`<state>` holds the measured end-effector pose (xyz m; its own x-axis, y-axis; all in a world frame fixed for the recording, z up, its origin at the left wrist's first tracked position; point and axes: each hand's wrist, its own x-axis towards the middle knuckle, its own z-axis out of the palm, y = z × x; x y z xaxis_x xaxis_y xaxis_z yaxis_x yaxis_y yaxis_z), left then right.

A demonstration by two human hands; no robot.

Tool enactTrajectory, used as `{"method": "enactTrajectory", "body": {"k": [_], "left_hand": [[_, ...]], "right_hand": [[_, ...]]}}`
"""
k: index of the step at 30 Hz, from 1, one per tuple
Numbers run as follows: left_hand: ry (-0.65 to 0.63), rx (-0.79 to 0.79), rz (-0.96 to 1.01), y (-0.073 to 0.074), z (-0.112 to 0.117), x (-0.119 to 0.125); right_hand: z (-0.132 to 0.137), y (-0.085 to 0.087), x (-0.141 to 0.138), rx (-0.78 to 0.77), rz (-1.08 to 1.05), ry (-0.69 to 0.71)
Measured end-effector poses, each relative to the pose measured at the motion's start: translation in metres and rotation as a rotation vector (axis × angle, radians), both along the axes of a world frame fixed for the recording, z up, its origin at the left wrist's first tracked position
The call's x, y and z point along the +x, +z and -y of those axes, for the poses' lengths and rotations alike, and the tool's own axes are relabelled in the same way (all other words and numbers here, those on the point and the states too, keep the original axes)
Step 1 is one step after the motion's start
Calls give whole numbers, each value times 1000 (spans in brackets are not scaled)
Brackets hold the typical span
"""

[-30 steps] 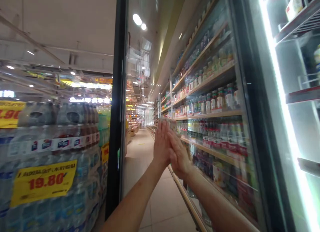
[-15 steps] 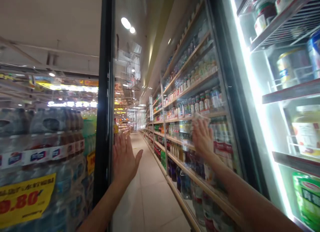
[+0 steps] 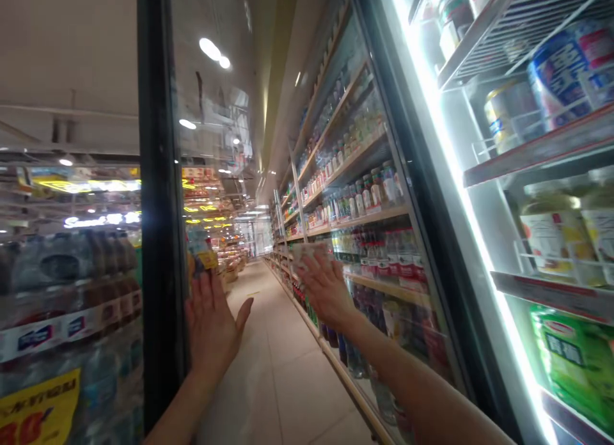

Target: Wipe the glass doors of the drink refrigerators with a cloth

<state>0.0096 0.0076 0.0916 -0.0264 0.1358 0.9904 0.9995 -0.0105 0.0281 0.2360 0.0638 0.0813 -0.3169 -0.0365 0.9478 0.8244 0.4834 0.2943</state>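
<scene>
A glass cooler door [image 3: 225, 195] with a dark frame stands open in front of me. My left hand [image 3: 211, 320] lies flat against the glass near the frame on the left side, fingers stretched and thumb apart, with nothing in it. Under the spread fingers of my right hand [image 3: 329, 288], a pale wiping cloth [image 3: 307, 252] is pressed to the pane near its middle. Most of the cloth is hidden by the hand, and its edge shows above the fingertips. Rows of bottles on shelves show in the glass; whether seen through it or reflected, I cannot tell.
On the right is the lit cooler, with wire shelves [image 3: 537, 29], jars [image 3: 551, 231] and a green packet [image 3: 570, 355]. Wrapped packs of bottles [image 3: 71, 304] are stacked at the left, with a yellow price sign [image 3: 41, 410]. Tiled floor [image 3: 268, 349] appears beyond the glass.
My right hand has slid the cloth left and slightly down across the pane. My left hand stays flat by the frame. The view has turned right, showing more of the cooler.
</scene>
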Motion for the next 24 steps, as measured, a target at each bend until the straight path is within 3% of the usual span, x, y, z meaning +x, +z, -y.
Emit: {"method": "enactTrajectory", "body": {"k": [4,7,10,14,17,20,24], "left_hand": [[-9,-3,6,-2,-4,0],[-27,12,6,-3,-7,-1],[-35,14,13,-2,-5,0],[-10,-27,2,-4,2,6],[27,-43,-59,-11,4,11],[58,-69,-150,-18,3,14],[84,-113,-144,-22,3,17]], "right_hand": [[-22,-9,89,-53,-386,-137],[-29,-8,110,-71,-666,-164],[-19,-7,65,-76,-604,-129],[7,-9,-25,-65,-200,7],[16,-17,-44,-18,0,70],[4,-30,-1,23,-48,16],[-22,-43,87,23,-435,-148]]}}
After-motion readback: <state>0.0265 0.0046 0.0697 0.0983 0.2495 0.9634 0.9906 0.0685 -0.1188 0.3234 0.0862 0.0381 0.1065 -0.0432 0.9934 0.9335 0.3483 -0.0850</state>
